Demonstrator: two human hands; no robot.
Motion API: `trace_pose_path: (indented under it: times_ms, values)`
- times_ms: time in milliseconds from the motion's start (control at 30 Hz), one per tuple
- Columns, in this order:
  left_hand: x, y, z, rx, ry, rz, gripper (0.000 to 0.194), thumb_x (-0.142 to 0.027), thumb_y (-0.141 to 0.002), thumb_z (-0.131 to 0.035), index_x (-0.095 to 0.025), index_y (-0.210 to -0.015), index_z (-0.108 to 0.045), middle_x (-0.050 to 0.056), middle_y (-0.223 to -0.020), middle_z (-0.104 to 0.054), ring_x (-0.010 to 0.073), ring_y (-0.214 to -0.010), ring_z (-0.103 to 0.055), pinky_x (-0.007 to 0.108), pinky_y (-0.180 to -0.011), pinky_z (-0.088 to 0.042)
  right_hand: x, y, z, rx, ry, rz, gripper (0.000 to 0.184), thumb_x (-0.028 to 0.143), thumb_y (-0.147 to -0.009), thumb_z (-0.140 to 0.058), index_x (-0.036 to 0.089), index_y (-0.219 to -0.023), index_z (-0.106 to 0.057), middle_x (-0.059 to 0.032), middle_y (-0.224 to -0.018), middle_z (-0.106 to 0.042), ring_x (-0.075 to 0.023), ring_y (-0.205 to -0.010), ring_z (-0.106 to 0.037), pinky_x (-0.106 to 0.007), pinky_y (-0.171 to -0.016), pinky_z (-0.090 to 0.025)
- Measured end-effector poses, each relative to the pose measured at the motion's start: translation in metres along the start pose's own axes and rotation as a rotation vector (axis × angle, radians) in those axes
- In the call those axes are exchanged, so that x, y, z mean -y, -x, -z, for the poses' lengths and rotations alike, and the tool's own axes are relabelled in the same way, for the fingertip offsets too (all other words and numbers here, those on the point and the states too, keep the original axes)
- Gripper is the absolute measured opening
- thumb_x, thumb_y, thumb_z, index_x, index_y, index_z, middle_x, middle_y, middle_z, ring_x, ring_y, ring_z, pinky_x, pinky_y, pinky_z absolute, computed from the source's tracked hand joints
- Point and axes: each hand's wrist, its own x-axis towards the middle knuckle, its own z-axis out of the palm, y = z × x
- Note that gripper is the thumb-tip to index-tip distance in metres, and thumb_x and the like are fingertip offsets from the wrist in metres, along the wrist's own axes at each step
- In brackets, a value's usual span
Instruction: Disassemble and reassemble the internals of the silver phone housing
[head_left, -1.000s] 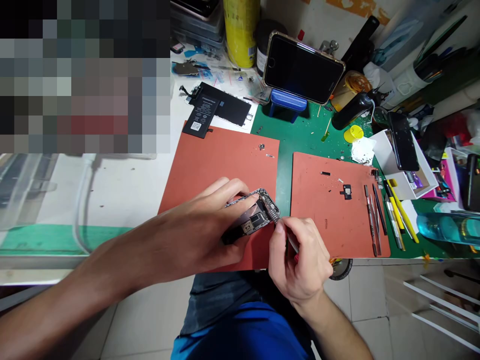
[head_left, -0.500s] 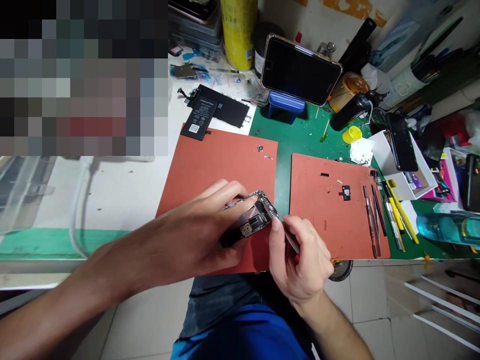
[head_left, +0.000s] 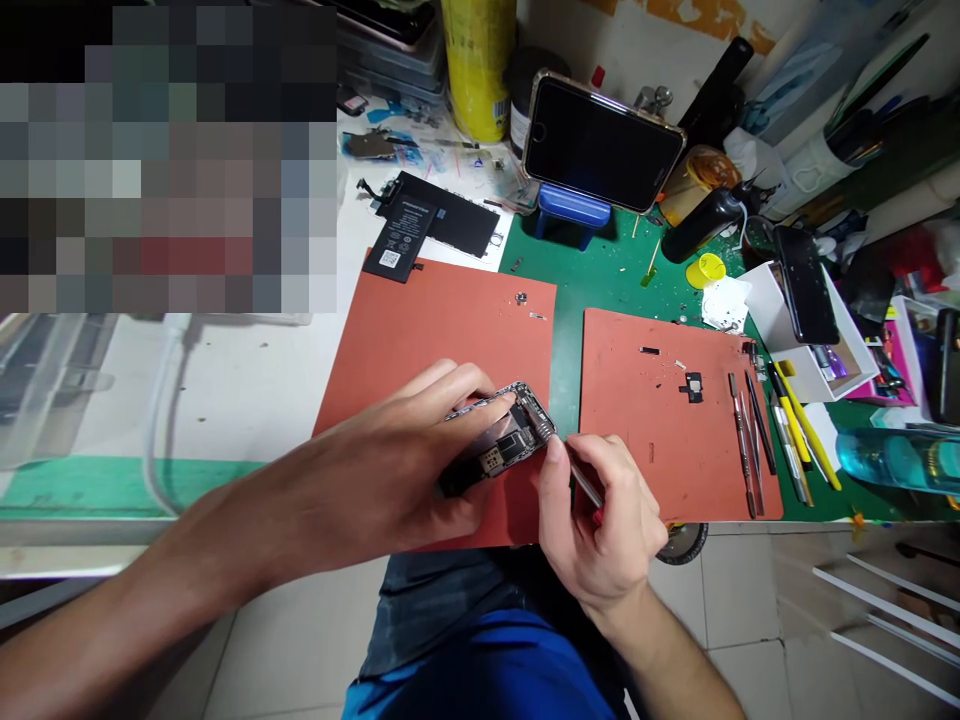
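My left hand [head_left: 420, 455] is closed around an opened phone body [head_left: 512, 442], its circuit boards and metal frame facing up. The phone is held tilted above the left red mat [head_left: 420, 330]. My right hand [head_left: 604, 510] is at the phone's right end, thumb and fingers pinching a slim metal tool [head_left: 585, 482] with a red part near the palm. The tool points toward the phone's corner; my thumb hides its exact contact. Behind the hands, a black phone battery [head_left: 401, 235] rests partly over a dark flat phone part [head_left: 469, 218].
The right red mat [head_left: 615, 440] bears small parts, a black-and-silver module [head_left: 691, 387] and several metal tools [head_left: 741, 440]. Beyond stand a phone [head_left: 604, 145] on a blue holder [head_left: 574, 208] and a yellow can [head_left: 480, 70]. A blue bottle [head_left: 892, 460] lies at the right.
The tool in my right hand has shifted very slightly against the phone's corner. Both hands otherwise stay in place, and the view has moved a touch.
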Motion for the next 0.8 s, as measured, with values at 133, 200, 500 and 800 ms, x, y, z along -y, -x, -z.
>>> trace_pose_path:
  times_ms: [133,200,500,800]
  values:
    - [0.0000,-0.0003,-0.0008,0.002,-0.004,-0.001,0.047,-0.019,-0.092,-0.062,-0.028,-0.138,-0.060,0.006,-0.116,-0.061,0.0226,-0.102,-0.058,0.032,-0.079,-0.054,-0.0004,0.0016,-0.0007,0.000,-0.016,-0.002,0.021,0.003,-0.099,-0.070,0.014,-0.117,-0.067,-0.0039,-0.086,-0.073,-0.0127,-0.067,-0.061,-0.028,-0.059,-0.051]
    - [-0.0002,-0.0002,-0.0003,0.004,-0.006,0.003,0.046,-0.019,-0.091,-0.062,-0.028,-0.136,-0.061,0.006,-0.116,-0.061,0.0227,-0.103,-0.058,0.032,-0.079,-0.054,-0.0006,0.0021,-0.0011,-0.006,-0.001,-0.008,0.021,0.004,-0.099,-0.071,0.014,-0.117,-0.067,-0.0035,-0.086,-0.073,-0.0120,-0.065,-0.059,-0.028,-0.058,-0.050]
    - [-0.0010,0.0017,-0.0014,-0.007,-0.026,0.001,0.057,-0.016,-0.089,-0.063,-0.029,-0.144,-0.056,0.006,-0.119,-0.061,0.0228,-0.104,-0.057,0.032,-0.080,-0.054,0.0023,0.0021,-0.0031,-0.029,0.010,-0.026,0.019,0.005,-0.099,-0.072,0.013,-0.115,-0.067,-0.0022,-0.081,-0.069,-0.0119,-0.064,-0.058,-0.027,-0.057,-0.050]
    - [-0.0019,0.0025,-0.0021,-0.038,-0.020,-0.027,0.054,-0.015,-0.092,-0.062,-0.027,-0.144,-0.055,0.006,-0.120,-0.063,0.0223,-0.102,-0.058,0.034,-0.082,-0.055,0.0026,0.0062,-0.0073,-0.090,0.050,-0.069,0.020,0.006,-0.097,-0.077,0.015,-0.114,-0.070,0.0002,-0.082,-0.073,-0.0096,-0.060,-0.061,-0.024,-0.058,-0.055]
